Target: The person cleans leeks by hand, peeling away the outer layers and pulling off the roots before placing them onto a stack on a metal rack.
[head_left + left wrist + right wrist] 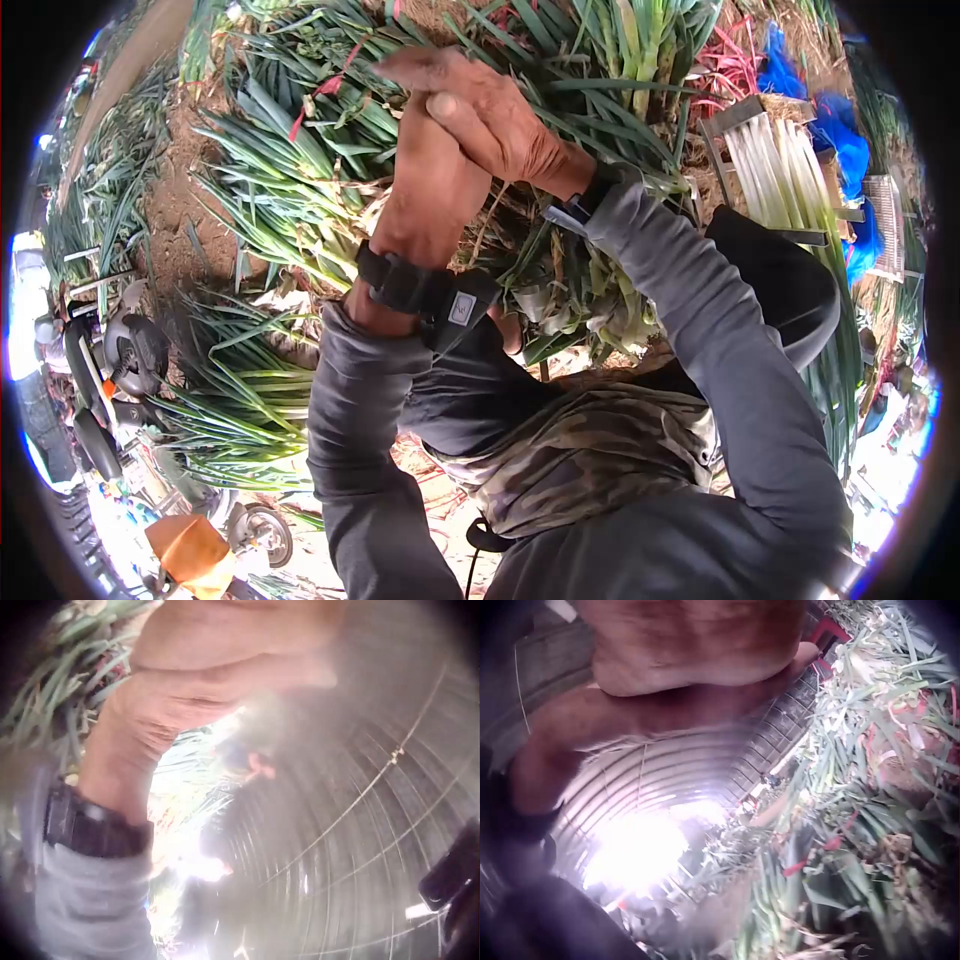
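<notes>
My left hand [436, 190] and right hand [500, 125] meet above heaps of green onions, palm against palm. The right hand lies across the left one and covers part of its fingers. Right-hand fingers stretch straight toward the upper left, its thumb lying along the left hand. In the right wrist view, the left hand [641, 716] reaches across behind the right, a fingertip showing past it. Neither hand holds any green onions. Beneath and beyond them lie green onions [290, 150] with long leaves, a red tie [330, 85] among them.
At the right, white-stemmed green onions [775, 165] lie in a wooden frame [735, 115], beside blue plastic [850, 140] and red ties [722, 72]. More green onions [250, 420] lie at lower left, near a motorbike [125, 350] and an orange object [190, 555]. A ribbed tunnel roof [360, 802] arches overhead.
</notes>
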The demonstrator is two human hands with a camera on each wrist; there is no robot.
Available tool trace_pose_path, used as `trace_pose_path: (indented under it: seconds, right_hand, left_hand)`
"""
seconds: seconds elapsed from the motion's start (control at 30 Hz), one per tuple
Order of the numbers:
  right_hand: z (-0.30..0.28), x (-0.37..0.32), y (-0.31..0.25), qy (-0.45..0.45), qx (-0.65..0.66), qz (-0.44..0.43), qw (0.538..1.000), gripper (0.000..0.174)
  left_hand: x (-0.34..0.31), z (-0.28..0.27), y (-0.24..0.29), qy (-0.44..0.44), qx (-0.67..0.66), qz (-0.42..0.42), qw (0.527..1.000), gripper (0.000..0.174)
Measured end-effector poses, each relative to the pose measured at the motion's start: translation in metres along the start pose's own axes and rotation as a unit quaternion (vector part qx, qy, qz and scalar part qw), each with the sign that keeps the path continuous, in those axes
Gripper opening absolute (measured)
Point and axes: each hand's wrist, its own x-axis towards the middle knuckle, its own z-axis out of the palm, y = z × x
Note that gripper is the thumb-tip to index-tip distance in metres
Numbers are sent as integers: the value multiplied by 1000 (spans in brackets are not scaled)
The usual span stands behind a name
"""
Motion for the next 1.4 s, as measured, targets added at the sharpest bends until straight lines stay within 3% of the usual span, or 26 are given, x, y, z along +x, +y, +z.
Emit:
trace_pose_path:
  seconds: [0.03, 0.07, 0.1, 0.13, 0.17, 0.2, 0.23, 0.27, 0.33, 0.43, 0.53, 0.63, 0.77, 0.9, 1.0, 1.07, 1.13, 1.17, 1.23, 1.27, 1.33, 1.37, 1.4]
  right_hand:
    - [-3, -10, 10, -8, -42, 25, 999, 45]
    - [-2, -26, 22, -19, -81, 51, 995, 45]
    - [5, -41, 35, -30, -116, 73, 990, 45]
    - [18, -56, 64, 38, -140, 34, 989, 46]
    - [29, -78, 79, 22, -87, 126, 988, 46]
    - [39, -106, 90, 3, -30, 220, 975, 45]
    - [51, -137, 99, -152, -149, 330, 920, 42]
    - [65, -170, 97, -208, -177, 379, 884, 41]
    - [95, -221, 77, -122, -114, 315, 934, 43]
    - [128, -244, 65, -202, -139, 444, 862, 39]
    - [155, -262, 69, -233, -192, 449, 841, 37]
    - [145, -251, 79, -223, -79, 524, 818, 32]
    - [83, -206, 78, -206, 218, 474, 828, 40]
    - [17, -150, 65, -281, 258, 525, 761, 36]
    - [-28, -118, 47, -160, 409, 533, 723, 33]
    - [-57, -109, 41, -60, 461, 411, 784, 31]
    - [-75, -106, 31, 10, 451, 390, 802, 29]
    - [-90, -96, 12, 21, 421, 426, 801, 28]
    - [-104, -99, -4, -72, 316, 433, 841, 28]
    - [-115, -110, -6, -172, 235, 397, 871, 28]
    - [-138, -129, -21, -304, 147, 428, 838, 27]
    - [-149, -141, -35, -335, 142, 499, 786, 27]
    - [-167, -161, -35, -311, 137, 393, 855, 29]
  left_hand:
    - [-3, 1, -6, 8, 213, 56, 975, 34]
    - [-4, 5, -23, 2, 222, 91, 971, 41]
    - [-3, 3, -27, 25, 143, 55, 988, 46]
    - [-1, 1, -30, 54, 61, 25, 996, 51]
    - [4, -4, -14, 103, -117, -77, 985, 55]
    - [5, -9, 6, 149, -290, -183, 927, 58]
    - [6, -13, 21, 194, -449, -281, 825, 62]
    - [10, -19, 31, 223, -397, -255, 853, 66]
    - [12, -36, 40, 286, -287, -198, 892, 73]
    - [2, -55, 25, 311, -355, -221, 853, 66]
    - [4, -52, 31, 337, -341, -227, 848, 62]
    - [2, -60, 25, 338, -360, -216, 842, 60]
    - [0, -65, 22, 332, -362, -200, 848, 59]
    - [6, -65, 21, 358, -347, -201, 843, 59]
    - [10, -69, 20, 387, -318, -216, 838, 54]
    - [11, -72, 18, 401, -317, -218, 831, 51]
    - [11, -73, 18, 411, -309, -223, 828, 51]
    - [12, -73, 18, 416, -305, -226, 826, 51]
    - [13, -73, 15, 416, -316, -227, 822, 51]
    - [15, -74, 14, 414, -321, -228, 821, 52]
    - [18, -71, 12, 404, -328, -220, 825, 55]
    - [20, -69, 12, 396, -335, -215, 827, 55]
    - [22, -66, 12, 387, -342, -211, 830, 56]
